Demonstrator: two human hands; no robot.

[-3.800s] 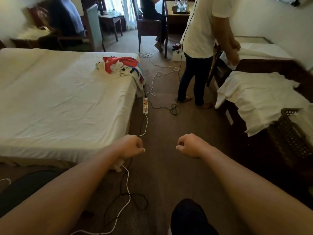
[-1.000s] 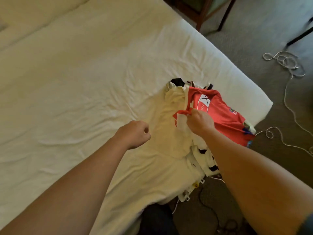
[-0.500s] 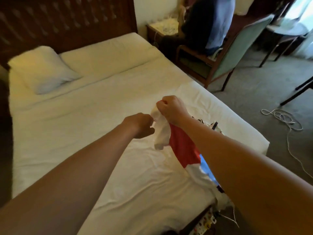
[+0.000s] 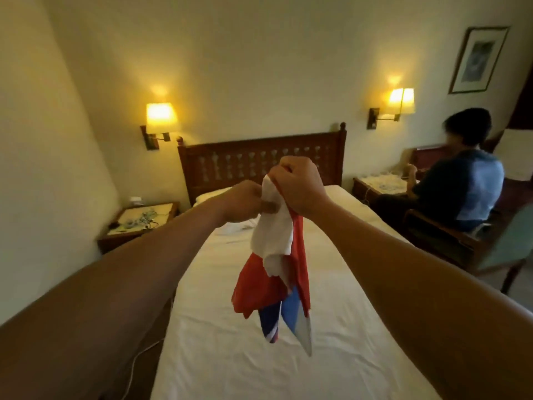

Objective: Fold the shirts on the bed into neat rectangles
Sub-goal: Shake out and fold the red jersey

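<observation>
Both fists are clamped on the top edge of the red, white and blue shirt (image 4: pixel 275 272), right hand (image 4: pixel 298 184) above, left hand (image 4: pixel 248 202) pinching beside it, so it dangles bunched over the bed (image 4: pixel 219 350), probably to shake it open before laying it flat.

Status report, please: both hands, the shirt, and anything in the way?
Right hand grips red-white-blue shirt at top; left hand pinches its white part. Shirt hangs bunched above bed, not yet spread. Nothing in the way.

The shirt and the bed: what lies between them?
Nothing. In the head view the shirt, gripped by both hands, hangs above the bed without touching it.
</observation>
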